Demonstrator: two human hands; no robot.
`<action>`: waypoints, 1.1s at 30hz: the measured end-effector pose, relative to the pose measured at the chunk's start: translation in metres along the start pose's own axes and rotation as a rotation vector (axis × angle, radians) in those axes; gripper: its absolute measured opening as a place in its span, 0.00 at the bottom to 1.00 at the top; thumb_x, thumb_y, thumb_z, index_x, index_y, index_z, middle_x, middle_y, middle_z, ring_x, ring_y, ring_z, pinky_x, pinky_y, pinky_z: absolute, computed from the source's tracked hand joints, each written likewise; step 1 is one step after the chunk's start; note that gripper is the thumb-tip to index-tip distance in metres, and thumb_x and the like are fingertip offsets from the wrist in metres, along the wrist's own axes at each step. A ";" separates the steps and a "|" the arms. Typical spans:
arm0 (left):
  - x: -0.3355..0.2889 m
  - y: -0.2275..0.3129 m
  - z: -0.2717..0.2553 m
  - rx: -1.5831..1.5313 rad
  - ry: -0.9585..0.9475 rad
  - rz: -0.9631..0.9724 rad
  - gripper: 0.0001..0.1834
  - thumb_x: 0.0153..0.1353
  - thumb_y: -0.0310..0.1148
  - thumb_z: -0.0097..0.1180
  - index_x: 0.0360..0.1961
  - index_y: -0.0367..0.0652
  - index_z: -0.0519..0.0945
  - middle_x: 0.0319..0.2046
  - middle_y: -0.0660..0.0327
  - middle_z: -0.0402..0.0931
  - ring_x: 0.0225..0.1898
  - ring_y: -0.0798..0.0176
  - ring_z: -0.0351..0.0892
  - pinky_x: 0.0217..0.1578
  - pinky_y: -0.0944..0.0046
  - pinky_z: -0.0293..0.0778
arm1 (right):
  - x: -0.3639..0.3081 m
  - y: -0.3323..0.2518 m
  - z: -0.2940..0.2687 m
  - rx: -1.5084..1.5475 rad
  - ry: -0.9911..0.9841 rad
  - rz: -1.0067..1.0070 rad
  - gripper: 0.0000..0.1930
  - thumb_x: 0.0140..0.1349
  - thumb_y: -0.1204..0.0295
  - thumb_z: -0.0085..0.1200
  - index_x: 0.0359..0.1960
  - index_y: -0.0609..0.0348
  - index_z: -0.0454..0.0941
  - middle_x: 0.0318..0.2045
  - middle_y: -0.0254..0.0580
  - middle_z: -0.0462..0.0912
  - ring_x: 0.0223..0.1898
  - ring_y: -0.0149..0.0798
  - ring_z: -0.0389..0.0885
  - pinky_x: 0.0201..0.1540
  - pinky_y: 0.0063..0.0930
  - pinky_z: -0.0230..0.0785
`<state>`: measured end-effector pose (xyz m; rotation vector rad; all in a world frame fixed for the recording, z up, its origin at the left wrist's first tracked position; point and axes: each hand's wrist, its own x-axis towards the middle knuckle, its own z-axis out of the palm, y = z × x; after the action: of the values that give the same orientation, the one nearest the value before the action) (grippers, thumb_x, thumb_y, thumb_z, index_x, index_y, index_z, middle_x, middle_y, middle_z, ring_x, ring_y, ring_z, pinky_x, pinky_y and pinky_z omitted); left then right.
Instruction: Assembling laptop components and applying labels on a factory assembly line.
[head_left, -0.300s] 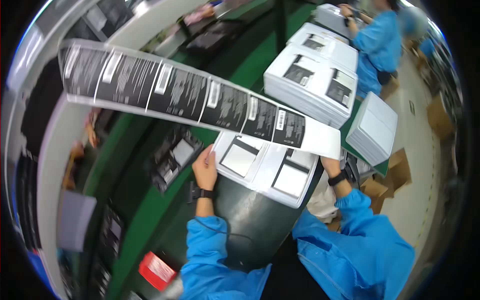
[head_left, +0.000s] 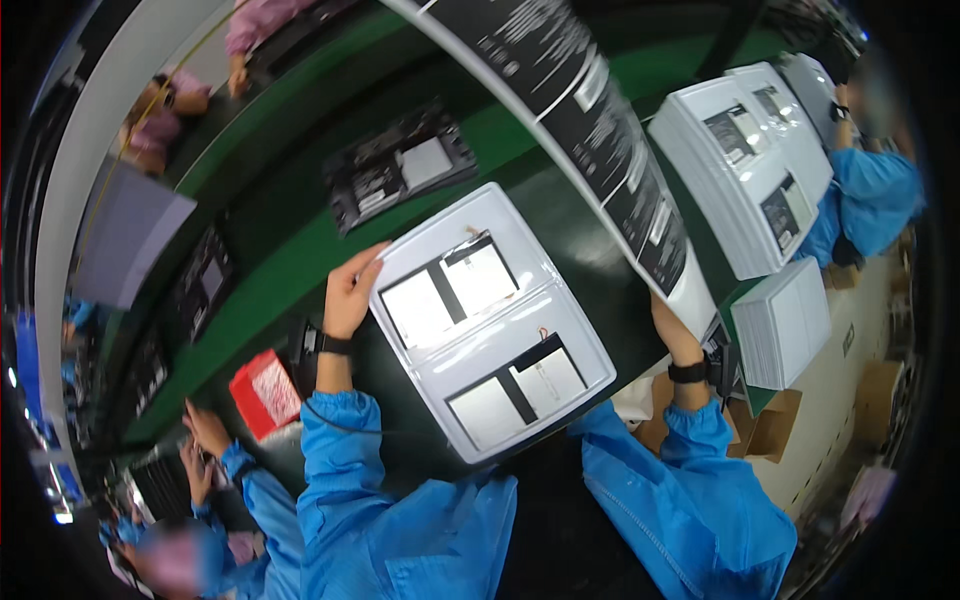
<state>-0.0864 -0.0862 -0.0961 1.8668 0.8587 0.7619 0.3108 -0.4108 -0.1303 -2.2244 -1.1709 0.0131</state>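
Note:
My left hand grips the left edge of a white plastic tray with its fingers closed on the rim. In the tray's two compartments lie flat silver-and-black battery packs, with short thin wires showing at their edges. To the right of the tray, my right hand is closed on the lower end of a long strip of black printed labels. The strip arches up and away over the bench, partly covering the hand's fingers. A dark strap is on each of my wrists.
An open dark device chassis rests on the green line beyond the tray. Stacked trays with packs and another white stack stand at right. A red packet lies left, near a co-worker's hand. Cardboard boxes sit below right.
The tray has turned and now shows whole, near me. The label strip has swung from lying across the view to the upper right. My view has shifted left, bringing a co-worker in.

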 end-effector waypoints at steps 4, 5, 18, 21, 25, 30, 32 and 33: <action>-0.016 0.003 0.001 0.069 0.154 0.028 0.13 0.70 0.28 0.56 0.51 0.34 0.84 0.46 0.52 0.86 0.48 0.62 0.82 0.52 0.66 0.73 | 0.018 -0.059 0.017 -0.210 -0.113 -0.030 0.25 0.74 0.54 0.50 0.57 0.66 0.78 0.54 0.64 0.81 0.54 0.65 0.79 0.59 0.47 0.69; -0.016 0.005 0.007 0.099 0.189 0.019 0.12 0.69 0.27 0.56 0.50 0.34 0.84 0.46 0.52 0.86 0.48 0.62 0.83 0.52 0.66 0.74 | 0.018 -0.060 0.021 -0.212 -0.110 -0.038 0.25 0.74 0.54 0.50 0.57 0.66 0.78 0.54 0.65 0.81 0.53 0.66 0.79 0.58 0.47 0.69; 0.010 0.036 0.089 0.083 0.364 0.008 0.10 0.66 0.26 0.58 0.45 0.35 0.86 0.42 0.51 0.85 0.45 0.55 0.85 0.51 0.63 0.75 | 0.008 -0.132 -0.094 0.408 0.380 -0.413 0.15 0.60 0.80 0.52 0.48 0.72 0.80 0.54 0.58 0.82 0.55 0.52 0.82 0.60 0.40 0.72; 0.013 0.038 0.106 0.121 0.377 -0.009 0.12 0.64 0.26 0.61 0.48 0.36 0.85 0.47 0.48 0.84 0.48 0.49 0.83 0.54 0.57 0.75 | 0.058 -0.089 -0.087 0.517 0.086 -0.129 0.22 0.62 0.76 0.61 0.59 0.65 0.76 0.52 0.48 0.83 0.55 0.44 0.81 0.61 0.35 0.71; -0.002 0.109 0.137 0.135 0.240 0.325 0.32 0.57 0.33 0.71 0.61 0.32 0.75 0.62 0.45 0.74 0.63 0.48 0.73 0.64 0.52 0.68 | 0.046 -0.081 -0.082 0.997 -0.232 0.165 0.15 0.61 0.84 0.65 0.50 0.66 0.80 0.39 0.39 0.87 0.39 0.25 0.85 0.43 0.17 0.76; -0.024 0.145 0.188 -1.145 -0.215 0.007 0.30 0.64 0.41 0.68 0.60 0.30 0.76 0.55 0.58 0.80 0.55 0.65 0.77 0.58 0.62 0.72 | 0.033 -0.122 -0.084 0.873 -0.193 0.145 0.06 0.60 0.83 0.66 0.38 0.66 0.84 0.29 0.37 0.88 0.29 0.28 0.86 0.34 0.20 0.78; -0.011 0.178 0.189 -1.018 -0.032 -0.176 0.20 0.71 0.38 0.61 0.53 0.30 0.80 0.46 0.61 0.84 0.46 0.71 0.80 0.48 0.69 0.75 | 0.033 -0.130 -0.095 0.476 -0.259 -0.178 0.05 0.58 0.82 0.67 0.35 0.65 0.85 0.33 0.42 0.89 0.32 0.33 0.88 0.38 0.23 0.79; -0.008 0.182 0.190 -1.089 -0.016 -0.188 0.14 0.74 0.34 0.55 0.48 0.31 0.83 0.42 0.62 0.85 0.41 0.73 0.81 0.42 0.71 0.76 | 0.036 -0.137 -0.099 0.448 -0.153 -0.248 0.06 0.55 0.80 0.69 0.34 0.64 0.87 0.35 0.43 0.90 0.36 0.37 0.89 0.41 0.25 0.80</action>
<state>0.1027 -0.2448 -0.0062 0.8110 0.4291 0.8478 0.2590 -0.3774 0.0310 -1.7018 -1.3654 0.3179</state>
